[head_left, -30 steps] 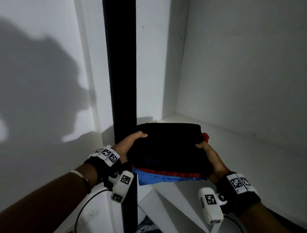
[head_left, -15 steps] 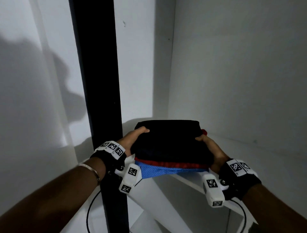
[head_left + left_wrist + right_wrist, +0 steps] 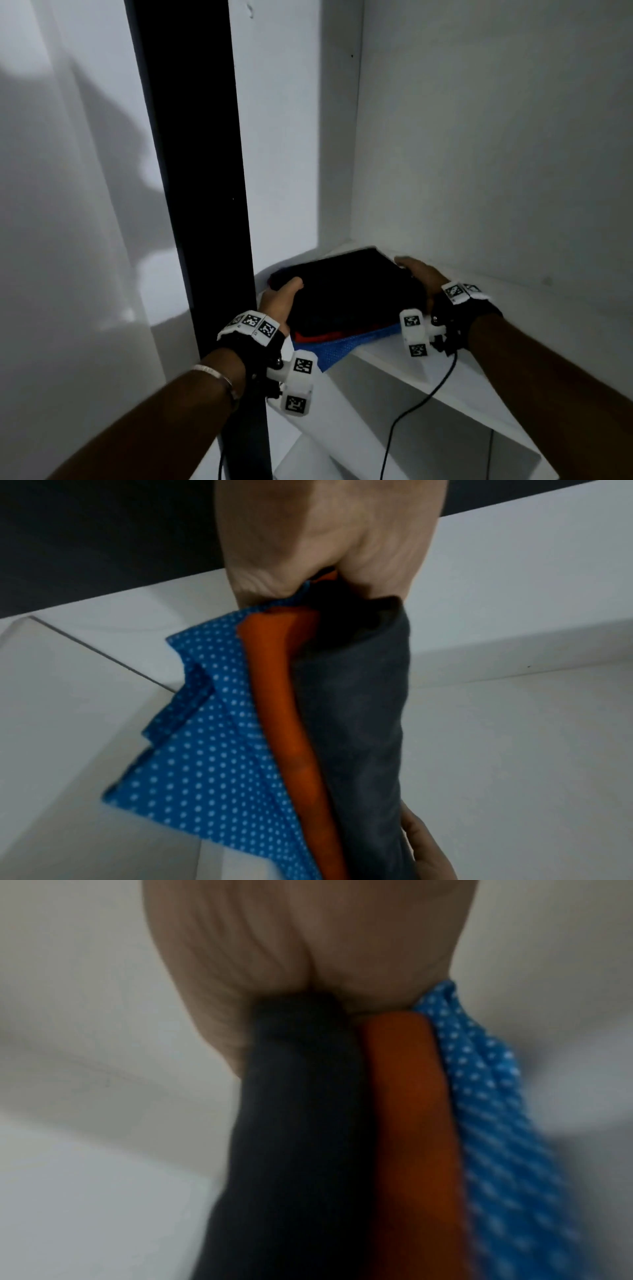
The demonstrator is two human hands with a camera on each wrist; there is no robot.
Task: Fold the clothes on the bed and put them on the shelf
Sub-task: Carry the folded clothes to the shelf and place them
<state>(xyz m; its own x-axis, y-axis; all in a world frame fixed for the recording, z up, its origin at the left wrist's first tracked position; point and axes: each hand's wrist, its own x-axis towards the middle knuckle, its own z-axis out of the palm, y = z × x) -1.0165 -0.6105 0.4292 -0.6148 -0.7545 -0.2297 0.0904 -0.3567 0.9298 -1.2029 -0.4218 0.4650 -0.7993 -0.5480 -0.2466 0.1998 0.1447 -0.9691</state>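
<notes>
Stack: three folded garments, black piece [image 3: 346,291] on top, red-orange piece [image 3: 317,337] in the middle, blue dotted piece [image 3: 346,347] at the bottom.
Stack position: on the white shelf [image 3: 513,342], far end tucked toward the back left corner; whether it rests fully on the board or is partly carried, you cannot tell from these views.
Overhang: the near blue corner projects past the shelf's front edge, beside the black upright [image 3: 202,205].
Left grip: your left hand [image 3: 279,301] clamps the stack's left side, thumb on top of the black piece, fingers under; the left wrist view shows all three layers pinched.
Right grip: your right hand [image 3: 419,277] holds the right side near the far corner, fingers out of sight under the fabric; the right wrist view is blurred but shows the three layers clasped.
Long axis: runs diagonally, from near-left at the front edge to far-right toward the back wall.
Key relation: the shelf's free depth lies ahead and right of both grips; your left hand sits nearer the front edge, your right hand deeper in.
Judged step: seating the stack.
Next move needs: push inward along the diagonal until the blue corner clears the edge, then slide the fingers out flat.
Risk: pulling fingers out may drag the bottom blue layer forward.
</notes>
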